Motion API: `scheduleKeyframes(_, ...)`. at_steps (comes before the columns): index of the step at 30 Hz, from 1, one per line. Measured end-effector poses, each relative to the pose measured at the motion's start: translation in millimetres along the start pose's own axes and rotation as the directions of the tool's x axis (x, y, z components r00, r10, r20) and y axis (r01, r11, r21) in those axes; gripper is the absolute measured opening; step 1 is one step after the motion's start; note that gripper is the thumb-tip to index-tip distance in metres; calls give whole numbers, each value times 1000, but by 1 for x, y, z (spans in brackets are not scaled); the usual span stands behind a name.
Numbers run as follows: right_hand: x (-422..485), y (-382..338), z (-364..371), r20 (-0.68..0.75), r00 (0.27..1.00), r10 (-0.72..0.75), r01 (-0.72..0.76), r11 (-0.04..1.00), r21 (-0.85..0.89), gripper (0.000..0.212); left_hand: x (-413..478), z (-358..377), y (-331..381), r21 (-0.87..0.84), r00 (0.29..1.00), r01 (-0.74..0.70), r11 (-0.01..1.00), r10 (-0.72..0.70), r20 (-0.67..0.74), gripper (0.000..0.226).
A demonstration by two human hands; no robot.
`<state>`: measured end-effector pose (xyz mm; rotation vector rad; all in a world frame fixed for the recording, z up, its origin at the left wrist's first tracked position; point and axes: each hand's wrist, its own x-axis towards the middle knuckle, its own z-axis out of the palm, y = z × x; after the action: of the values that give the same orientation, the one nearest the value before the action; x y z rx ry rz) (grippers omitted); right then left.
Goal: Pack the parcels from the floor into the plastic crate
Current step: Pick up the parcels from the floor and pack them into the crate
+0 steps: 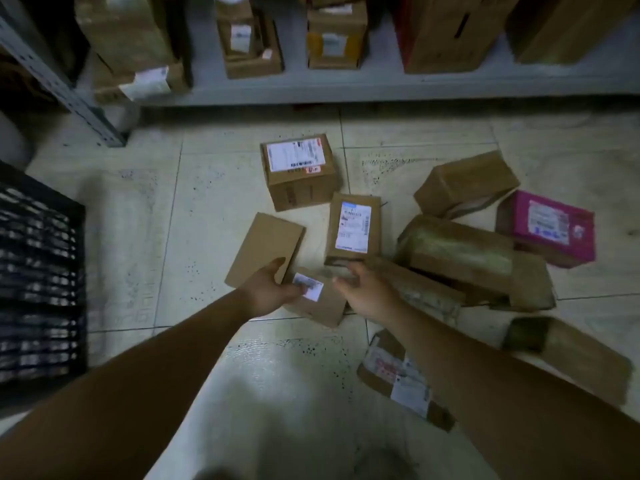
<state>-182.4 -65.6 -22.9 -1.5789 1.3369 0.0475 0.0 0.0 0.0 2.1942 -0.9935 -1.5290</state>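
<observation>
A black plastic crate [38, 271] is sitting at the left edge of the floor [138, 220], well apart from all the parcels. Going right, a flat plain box [265, 247] is lying near the middle of the floor. The left hand [270, 289] is reaching out at its near end, with the thumb sticking out wide and the fingers lying on the white label of a small box [322, 306]. This small box is sitting on the floor between the two hands. Behind it, closer to the far edge of the floor, a big-label box [299, 171] is standing. The right hand [367, 292] is hanging at the small box's right side with loose, spread fingers. The picture is blurry there, so I cannot tell if it is touching the box. Just past this hand a narrow box [353, 230] is lying with a tall white label on top. A sticker box [391, 372] is lying partly under the right arm. Further right a long taped box [460, 251] is lying, with a brown box [465, 183] just behind it. A pink box [547, 228] is sitting near the right edge of the floor, and a dark-ended box [571, 355] is lying toward the near right corner. A grey shelf [346, 88] is running along the far edge, holding more boxes.
</observation>
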Motion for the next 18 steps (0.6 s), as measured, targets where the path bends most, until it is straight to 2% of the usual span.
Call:
scheduleKeyframes(4,15,24,22,8,998,56,-54,985,-165,57,22,15,-26,-26,998,-27,999,29,58,54)
scheduleKeyframes(6,20,33,34,26,997,77,-72,982,-173,48,29,22,-41,8,994,-26,1000,25,105,47)
scheduleKeyframes(8,23,31,39,4,997,82,-80,984,-158,43,36,27,-53,2,992,-30,1000,29,119,49)
scheduleKeyframes(10,21,23,38,-45,995,84,-89,988,-130,41,30,25,-49,-29,995,-30,999,32,90,53)
scheduleKeyframes(14,-9,-15,17,-123,991,49,-49,999,-2,42,-11,2,-16,-57,997,-51,997,54,53,43)
scheduleKeyframes(16,-33,-46,-2,-124,992,28,-19,997,73,52,-38,-16,6,-91,999,-35,995,34,-12,48)
scheduleKeyframes(18,-65,-87,-26,-83,997,-9,22,987,158,73,-75,-44,36,-129,997,-37,991,27,-79,51)
